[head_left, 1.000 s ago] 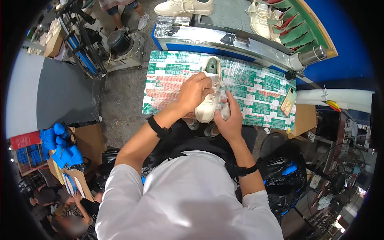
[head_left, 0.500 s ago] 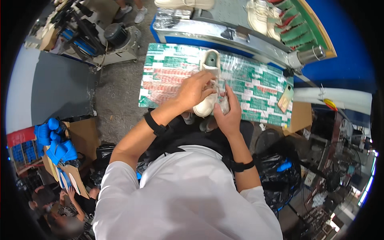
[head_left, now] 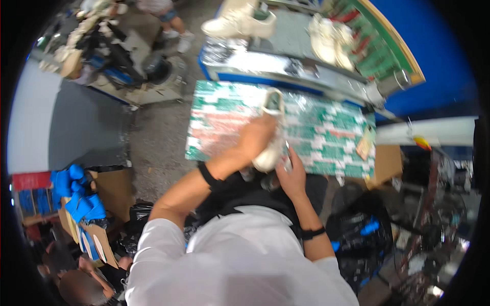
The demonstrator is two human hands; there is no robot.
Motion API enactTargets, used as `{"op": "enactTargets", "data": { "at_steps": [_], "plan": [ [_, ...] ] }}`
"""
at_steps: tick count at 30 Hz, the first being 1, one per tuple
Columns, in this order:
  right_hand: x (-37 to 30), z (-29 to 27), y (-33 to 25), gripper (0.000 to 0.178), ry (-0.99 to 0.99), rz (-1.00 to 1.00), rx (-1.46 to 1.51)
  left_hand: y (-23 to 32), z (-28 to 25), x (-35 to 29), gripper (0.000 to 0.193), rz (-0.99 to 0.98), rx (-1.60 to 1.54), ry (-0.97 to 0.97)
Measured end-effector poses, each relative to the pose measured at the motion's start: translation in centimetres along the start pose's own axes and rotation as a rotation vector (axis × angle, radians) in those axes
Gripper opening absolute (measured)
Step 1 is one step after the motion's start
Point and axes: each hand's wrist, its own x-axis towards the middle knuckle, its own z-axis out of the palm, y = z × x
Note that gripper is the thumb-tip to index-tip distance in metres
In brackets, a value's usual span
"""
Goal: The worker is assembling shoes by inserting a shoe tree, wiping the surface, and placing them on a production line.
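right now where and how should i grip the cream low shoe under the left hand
Likely the open heel end of the shoe, from the far side: it lies uncovered, while the left hand covers the middle and the right hand is by the toe.

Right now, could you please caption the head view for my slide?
Left fingers over a cream sneaker, right fingers beside its toe, at a green-and-white work surface.

left hand [head_left: 256, 136] now motion-blurred, covering more of the cream sneaker's [head_left: 266, 160] lacing, more of another cream sneaker [head_left: 228, 25] showing at top edge
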Motion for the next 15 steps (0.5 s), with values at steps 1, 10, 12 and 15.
{"op": "enactTargets", "data": {
  "at_steps": [1, 10, 12, 15],
  "plan": [
    [-0.1, -0.6, -1.1, 0.075, -0.084, 0.107, 0.080, -0.1, 0.4, 0.2, 0.022, -0.022, -0.006, -0.071],
    [-1.2, 0.0, -2.3, 0.080, -0.067, -0.072, -0.079, -3.5, -5.8, 1.7, 0.015, -0.508, -1.045, -0.451],
    [-1.2, -0.4, -2.7, 0.080, -0.124, -0.071, -0.126, -3.9, -5.4, 0.6, 0.015, -0.366, -1.225, -0.503],
    [-1.3, -0.9, -2.7, 0.083, -0.060, -0.024, -0.056, -3.0, -5.4, 0.7, 0.017, -0.454, -1.364, -0.398]
  ]
}}
